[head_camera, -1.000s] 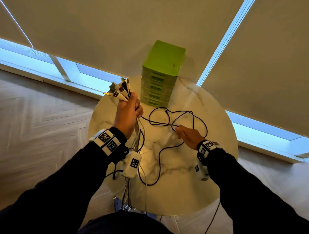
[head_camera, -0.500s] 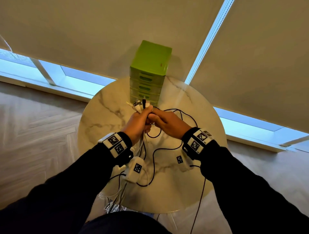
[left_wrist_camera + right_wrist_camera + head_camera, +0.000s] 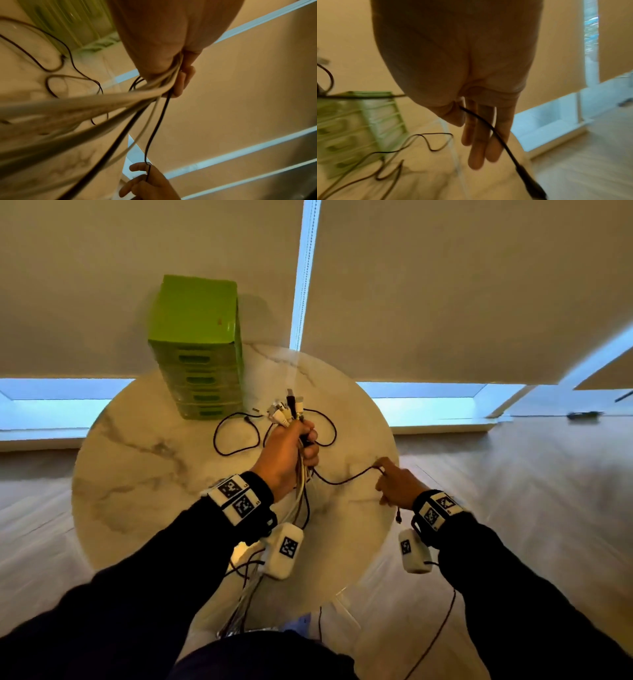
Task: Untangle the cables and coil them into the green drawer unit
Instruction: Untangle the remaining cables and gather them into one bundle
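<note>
Marble table (image 3: 144,481), L hand (image 3: 287,450) grip fisted round cable bundle (image 3: 286,412), R hand (image 3: 397,487) pinching thin black cable (image 3: 346,479)

A home-like living room or quiet office corner is suggested: a round marble-patterned counter (image 3: 137,474) is set on pale herringbone wood flooring (image 3: 513,508), and beige roller blinds (image 3: 445,285) are drawn over low windows (image 3: 51,405) behind it.
</note>
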Demonstrator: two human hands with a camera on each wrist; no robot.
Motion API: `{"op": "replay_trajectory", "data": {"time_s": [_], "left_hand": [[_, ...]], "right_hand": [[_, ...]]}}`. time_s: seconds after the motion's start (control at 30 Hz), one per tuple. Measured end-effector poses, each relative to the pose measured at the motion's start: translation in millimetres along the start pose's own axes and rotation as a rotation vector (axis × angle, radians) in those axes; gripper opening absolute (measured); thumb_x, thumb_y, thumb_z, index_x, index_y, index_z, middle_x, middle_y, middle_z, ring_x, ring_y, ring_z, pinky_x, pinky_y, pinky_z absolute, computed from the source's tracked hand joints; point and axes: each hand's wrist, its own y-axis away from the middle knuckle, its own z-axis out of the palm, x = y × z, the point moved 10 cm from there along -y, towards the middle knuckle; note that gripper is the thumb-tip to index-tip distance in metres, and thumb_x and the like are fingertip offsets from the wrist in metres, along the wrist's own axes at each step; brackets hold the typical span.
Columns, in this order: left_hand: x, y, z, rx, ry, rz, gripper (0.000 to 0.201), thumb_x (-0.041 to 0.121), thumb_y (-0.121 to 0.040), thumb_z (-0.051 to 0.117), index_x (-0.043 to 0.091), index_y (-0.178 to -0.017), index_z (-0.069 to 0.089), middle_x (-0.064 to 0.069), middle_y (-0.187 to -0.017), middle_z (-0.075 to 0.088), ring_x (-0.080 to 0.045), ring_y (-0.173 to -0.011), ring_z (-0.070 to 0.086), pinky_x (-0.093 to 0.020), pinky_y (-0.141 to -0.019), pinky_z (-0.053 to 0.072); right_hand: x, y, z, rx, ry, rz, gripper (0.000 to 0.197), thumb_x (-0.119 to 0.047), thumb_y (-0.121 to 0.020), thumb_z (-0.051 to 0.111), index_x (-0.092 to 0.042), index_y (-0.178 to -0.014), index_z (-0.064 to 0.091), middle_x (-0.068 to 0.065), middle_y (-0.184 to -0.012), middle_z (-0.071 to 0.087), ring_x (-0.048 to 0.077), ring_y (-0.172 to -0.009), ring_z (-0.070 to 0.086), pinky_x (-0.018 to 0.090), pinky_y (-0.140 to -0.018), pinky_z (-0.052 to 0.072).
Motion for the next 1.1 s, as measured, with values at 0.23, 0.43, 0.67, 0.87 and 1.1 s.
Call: {"op": "replay_trajectory", "data": {"time_s": [0.23, 0.43, 0.67, 0.87, 1.1], "left_hand": [[-64, 4, 80, -0.156, -0.019, -0.149, 0.023, 0.006, -0.103, 0.034, 0.013, -0.090, 0.051, -0.003, -0.071, 0.052, -0.016, -0.058, 0.052, -0.026, -0.056, 0.042], [-97, 0, 112, -0.246, -0.177, -0.148, 0.020, 0.006, -0.105, 0.038, 0.011, -0.093, 0.052, -0.005, -0.076, 0.057, -0.020, -0.066, 0.064, -0.031, -0.066, 0.055], [-105, -4, 132, -0.350, -0.288, -0.160, 0.019, 0.008, -0.108, 0.035, 0.003, -0.107, 0.053, -0.014, -0.098, 0.073, -0.028, -0.081, 0.075, -0.031, -0.071, 0.061], [-101, -7, 120, -0.311, -0.298, -0.129, 0.014, 0.009, -0.108, 0.036, 0.004, -0.109, 0.050, -0.013, -0.094, 0.072, -0.022, -0.068, 0.072, -0.027, -0.062, 0.058], [-99, 2, 133, -0.411, -0.185, -0.198, 0.021, 0.006, -0.107, 0.035, 0.003, -0.104, 0.056, -0.014, -0.088, 0.075, -0.031, -0.082, 0.075, -0.033, -0.072, 0.061]], "right_hand": [[12, 72, 11, 0.008, -0.080, -0.200, 0.044, -0.012, -0.086, 0.069, -0.029, -0.123, 0.055, -0.005, -0.100, 0.069, 0.009, -0.096, 0.066, 0.021, -0.088, 0.054], [-16, 111, 8, -0.011, -0.057, -0.242, 0.035, -0.052, -0.094, 0.058, -0.023, -0.113, 0.061, 0.010, -0.087, 0.066, 0.018, -0.076, 0.060, 0.029, -0.072, 0.049], [58, 125, -52, 0.452, -0.154, -0.062, 0.032, -0.038, -0.107, 0.035, -0.019, -0.090, 0.053, -0.008, -0.067, 0.056, 0.016, -0.062, 0.056, 0.029, -0.061, 0.043], [178, 110, -14, 0.104, -0.006, 0.346, 0.022, -0.036, -0.101, 0.048, -0.018, -0.102, 0.062, 0.000, -0.085, 0.071, 0.023, -0.083, 0.066, 0.035, -0.082, 0.050], [115, 93, 13, 0.006, 0.016, 0.101, 0.049, -0.017, -0.090, 0.063, -0.025, -0.136, 0.048, 0.001, -0.128, 0.063, 0.019, -0.115, 0.059, 0.032, -0.105, 0.045]]}}
